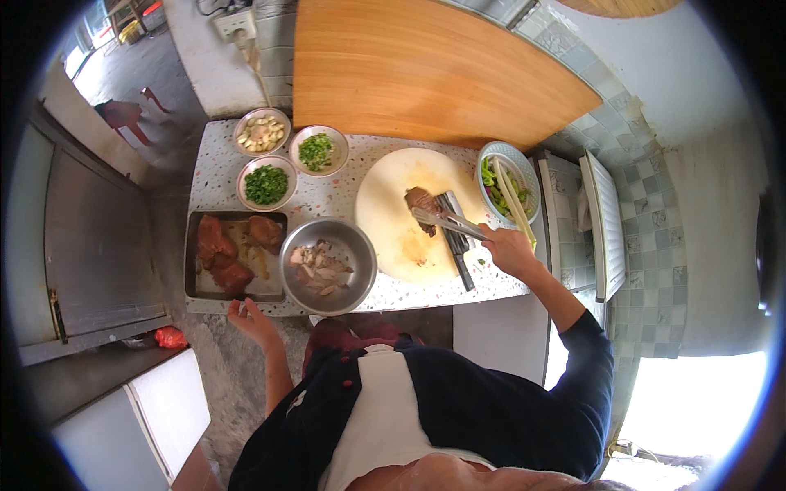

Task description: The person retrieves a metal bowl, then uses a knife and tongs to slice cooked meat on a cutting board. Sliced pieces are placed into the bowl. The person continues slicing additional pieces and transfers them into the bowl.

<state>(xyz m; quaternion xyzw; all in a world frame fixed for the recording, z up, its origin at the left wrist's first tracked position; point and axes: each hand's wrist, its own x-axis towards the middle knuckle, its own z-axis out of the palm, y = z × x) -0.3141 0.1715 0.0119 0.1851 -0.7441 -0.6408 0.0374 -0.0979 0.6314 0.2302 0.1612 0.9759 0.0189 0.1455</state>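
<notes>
My right hand (511, 250) grips a pair of metal tongs (463, 226). Their tips are at a piece of dark cooked meat (424, 201) over the round white cutting board (393, 178). A cleaver with a black handle (462, 264) lies on the board's right side, partly covered by the tongs. My left hand (255, 322), fingers apart and holding nothing, is just off the front edge of a metal tray (277, 288). In that tray lie several large chunks of brown meat (216, 236). Between tray and board stands a steel bowl (328, 230) with pale sliced pieces (319, 267) inside.
Bowls of peeled garlic (261, 135), chopped scallion (315, 152) and chopped greens (266, 184) stand at the back left of the speckled counter (209, 153). A plastic basket of vegetables (533, 169) is at the right. A wooden board (417, 67) leans behind.
</notes>
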